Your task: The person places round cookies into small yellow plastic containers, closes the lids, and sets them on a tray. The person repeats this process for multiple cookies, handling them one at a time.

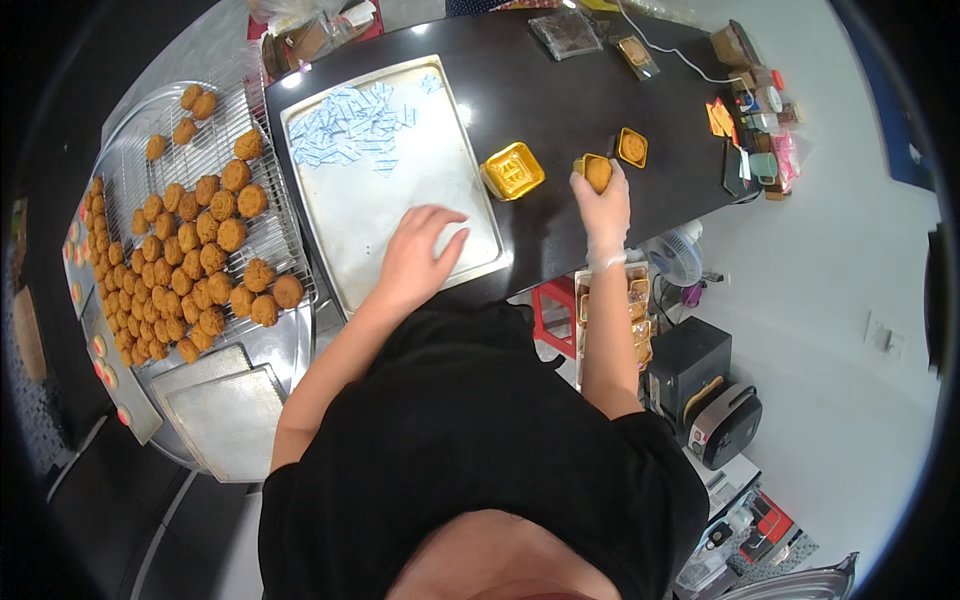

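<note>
In a clear plastic glove, my right hand (606, 208) grips a round golden-brown mooncake (598, 175). The rim of a small gold plastic tray (579, 164) shows beside that cake; whether the cake rests in it I cannot tell. Just beyond, a second gold tray (632, 148) holds another mooncake. Bare and empty, my left hand (424, 251) hovers over or rests on a metal baking sheet (337, 225), its fingers apart. Many small blue-and-white packets (352, 124) lie scattered at the sheet's far end. Between my hands stand nested gold trays (514, 171).
On the left, a wire cooling rack (259, 217) carries many mooncakes (187, 236). A wrapped mooncake (635, 54) and a plastic bag (568, 34) lie on the dark table (525, 97). A cable (667, 51) crosses its far right. Below stand a red stool (553, 311) and a fan (675, 255).
</note>
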The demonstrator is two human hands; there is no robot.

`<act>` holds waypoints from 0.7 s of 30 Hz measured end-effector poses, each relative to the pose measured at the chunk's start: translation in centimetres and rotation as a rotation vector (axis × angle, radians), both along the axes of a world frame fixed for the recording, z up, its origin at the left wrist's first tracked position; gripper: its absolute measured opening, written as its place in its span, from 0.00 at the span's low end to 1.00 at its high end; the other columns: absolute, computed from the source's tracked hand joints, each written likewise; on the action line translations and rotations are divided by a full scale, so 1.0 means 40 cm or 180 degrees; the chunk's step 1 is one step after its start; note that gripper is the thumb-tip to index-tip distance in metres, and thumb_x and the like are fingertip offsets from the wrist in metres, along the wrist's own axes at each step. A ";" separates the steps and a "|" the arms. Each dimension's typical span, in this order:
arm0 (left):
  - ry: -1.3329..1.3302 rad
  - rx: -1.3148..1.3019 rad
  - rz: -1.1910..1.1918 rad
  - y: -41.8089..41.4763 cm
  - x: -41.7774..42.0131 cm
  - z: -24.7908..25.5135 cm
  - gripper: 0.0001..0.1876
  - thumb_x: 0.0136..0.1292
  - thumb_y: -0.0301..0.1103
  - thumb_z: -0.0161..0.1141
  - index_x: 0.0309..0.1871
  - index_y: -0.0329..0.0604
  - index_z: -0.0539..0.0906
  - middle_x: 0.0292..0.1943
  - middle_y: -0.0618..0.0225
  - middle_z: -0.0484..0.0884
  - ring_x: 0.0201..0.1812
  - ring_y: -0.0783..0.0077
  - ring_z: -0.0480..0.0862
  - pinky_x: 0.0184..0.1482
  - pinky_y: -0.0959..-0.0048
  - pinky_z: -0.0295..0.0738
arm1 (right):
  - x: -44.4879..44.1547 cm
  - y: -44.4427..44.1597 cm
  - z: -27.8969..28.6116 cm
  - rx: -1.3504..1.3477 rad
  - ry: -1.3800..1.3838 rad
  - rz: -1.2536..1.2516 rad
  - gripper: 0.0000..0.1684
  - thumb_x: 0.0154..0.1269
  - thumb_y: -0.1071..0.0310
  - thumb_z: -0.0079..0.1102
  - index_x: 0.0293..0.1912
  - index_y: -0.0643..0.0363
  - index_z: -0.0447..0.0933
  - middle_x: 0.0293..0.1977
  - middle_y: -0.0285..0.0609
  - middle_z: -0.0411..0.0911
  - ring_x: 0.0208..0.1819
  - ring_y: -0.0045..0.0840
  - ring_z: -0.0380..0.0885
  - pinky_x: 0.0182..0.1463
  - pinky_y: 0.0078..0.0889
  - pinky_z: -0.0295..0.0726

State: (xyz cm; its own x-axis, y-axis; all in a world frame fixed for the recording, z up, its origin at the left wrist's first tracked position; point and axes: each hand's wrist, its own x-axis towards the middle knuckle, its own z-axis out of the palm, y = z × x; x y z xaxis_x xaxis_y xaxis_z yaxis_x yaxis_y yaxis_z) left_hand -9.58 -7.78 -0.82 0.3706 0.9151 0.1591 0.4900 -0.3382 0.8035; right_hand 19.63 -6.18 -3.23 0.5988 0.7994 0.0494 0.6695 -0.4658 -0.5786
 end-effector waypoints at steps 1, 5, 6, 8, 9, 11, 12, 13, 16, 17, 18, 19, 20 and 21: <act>0.0071 0.0218 -0.0101 0.013 0.054 -0.004 0.10 0.62 0.31 0.65 0.45 0.40 0.85 0.43 0.59 0.82 0.50 0.55 0.80 0.55 0.62 0.75 | 0.068 0.019 -0.050 -0.0445 -0.0065 -0.0073 0.46 0.52 0.47 0.70 0.65 0.62 0.69 0.58 0.54 0.75 0.60 0.45 0.75 0.62 0.45 0.75; 0.0593 0.0972 -0.0399 0.090 0.235 -0.053 0.11 0.58 0.32 0.67 0.43 0.38 0.85 0.40 0.59 0.82 0.50 0.55 0.79 0.56 0.59 0.73 | 0.165 0.127 -0.180 -0.0818 -0.0867 0.0360 0.46 0.52 0.46 0.71 0.64 0.60 0.70 0.57 0.55 0.74 0.55 0.48 0.76 0.58 0.47 0.77; 0.0790 0.1128 -0.0439 0.109 0.265 -0.075 0.11 0.57 0.33 0.67 0.42 0.38 0.86 0.39 0.60 0.82 0.50 0.55 0.79 0.56 0.59 0.73 | 0.174 0.159 -0.194 -0.0692 -0.0924 0.0325 0.46 0.52 0.45 0.71 0.64 0.60 0.70 0.56 0.56 0.74 0.55 0.48 0.76 0.57 0.47 0.77; 0.1300 0.0968 -0.0611 0.143 0.307 -0.108 0.10 0.57 0.33 0.67 0.39 0.37 0.87 0.37 0.60 0.83 0.49 0.56 0.80 0.55 0.59 0.73 | 0.188 0.203 -0.192 -0.0436 -0.1042 0.0225 0.46 0.52 0.43 0.72 0.64 0.60 0.70 0.56 0.56 0.74 0.54 0.48 0.76 0.56 0.47 0.77; 0.1564 0.0888 -0.0704 0.154 0.320 -0.124 0.10 0.56 0.34 0.67 0.37 0.37 0.87 0.36 0.60 0.83 0.48 0.56 0.80 0.55 0.59 0.73 | 0.196 0.209 -0.189 -0.0311 -0.1196 0.0164 0.47 0.52 0.43 0.72 0.64 0.60 0.70 0.56 0.57 0.73 0.54 0.49 0.76 0.56 0.47 0.77; 0.1565 0.0785 -0.0761 0.161 0.326 -0.153 0.08 0.57 0.33 0.67 0.34 0.38 0.87 0.32 0.60 0.84 0.44 0.57 0.81 0.53 0.60 0.73 | 0.208 0.213 -0.182 -0.0061 -0.1501 0.0031 0.48 0.52 0.42 0.72 0.65 0.61 0.69 0.57 0.58 0.72 0.55 0.50 0.75 0.56 0.48 0.77; 0.1565 0.0729 -0.0792 0.164 0.322 -0.162 0.07 0.57 0.33 0.67 0.33 0.39 0.87 0.31 0.61 0.84 0.43 0.57 0.81 0.52 0.60 0.73 | 0.203 0.198 -0.175 0.0307 -0.1516 0.0041 0.41 0.54 0.47 0.72 0.61 0.61 0.73 0.54 0.54 0.75 0.53 0.48 0.76 0.56 0.47 0.77; 0.1409 0.0711 -0.0795 0.164 0.318 -0.164 0.07 0.57 0.33 0.67 0.33 0.39 0.87 0.30 0.60 0.84 0.42 0.57 0.82 0.52 0.60 0.74 | 0.201 0.173 -0.176 0.0342 -0.0899 0.0351 0.38 0.56 0.49 0.71 0.60 0.62 0.74 0.54 0.53 0.76 0.53 0.46 0.77 0.57 0.45 0.77; 0.1035 0.0667 -0.0796 0.162 0.303 -0.161 0.06 0.58 0.33 0.66 0.32 0.40 0.87 0.29 0.60 0.85 0.39 0.57 0.82 0.51 0.60 0.73 | 0.170 0.085 -0.178 0.0226 0.1273 0.1195 0.28 0.62 0.59 0.67 0.58 0.63 0.78 0.55 0.48 0.79 0.55 0.35 0.78 0.59 0.36 0.76; 0.0981 0.0647 -0.0788 0.161 0.301 -0.162 0.07 0.59 0.34 0.65 0.30 0.41 0.88 0.29 0.60 0.85 0.39 0.57 0.82 0.51 0.59 0.73 | 0.145 0.057 -0.187 0.0019 0.2219 0.1430 0.25 0.64 0.62 0.65 0.58 0.64 0.78 0.55 0.46 0.79 0.55 0.30 0.78 0.59 0.32 0.75; 0.0925 0.0612 -0.0778 0.157 0.299 -0.160 0.08 0.59 0.34 0.64 0.29 0.42 0.88 0.29 0.60 0.85 0.39 0.58 0.82 0.52 0.59 0.73 | 0.123 0.034 -0.207 0.0049 0.2715 0.1527 0.25 0.65 0.64 0.65 0.59 0.63 0.78 0.57 0.44 0.78 0.54 0.27 0.78 0.59 0.30 0.75; 0.0886 0.0507 -0.0791 0.157 0.296 -0.156 0.07 0.60 0.34 0.64 0.31 0.41 0.88 0.30 0.59 0.85 0.39 0.56 0.83 0.50 0.60 0.74 | 0.096 0.016 -0.210 0.0073 0.3217 0.1621 0.25 0.66 0.65 0.64 0.61 0.63 0.77 0.59 0.43 0.77 0.52 0.24 0.78 0.58 0.27 0.75; 0.0849 0.0402 -0.0800 0.160 0.292 -0.151 0.07 0.60 0.33 0.65 0.33 0.39 0.88 0.31 0.58 0.86 0.38 0.55 0.83 0.49 0.60 0.75 | 0.081 0.004 -0.210 0.0037 0.2996 0.1795 0.29 0.65 0.66 0.66 0.64 0.63 0.74 0.58 0.42 0.77 0.48 0.22 0.79 0.55 0.27 0.77; 0.0817 0.0300 -0.0803 0.161 0.286 -0.143 0.08 0.61 0.33 0.65 0.35 0.37 0.88 0.32 0.57 0.86 0.38 0.54 0.83 0.48 0.60 0.76 | 0.060 -0.003 -0.192 -0.0095 0.3221 0.1700 0.31 0.65 0.65 0.67 0.65 0.63 0.73 0.57 0.43 0.77 0.47 0.21 0.78 0.55 0.26 0.77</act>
State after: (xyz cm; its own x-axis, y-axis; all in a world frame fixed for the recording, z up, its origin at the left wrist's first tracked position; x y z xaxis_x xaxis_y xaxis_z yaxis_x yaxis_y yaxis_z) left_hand 1.88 -1.35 -6.53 0.6214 0.7756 0.1110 0.5633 -0.5407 0.6247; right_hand 22.05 -6.32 -10.90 -0.0631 0.9564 -0.2852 0.0197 -0.2845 -0.9585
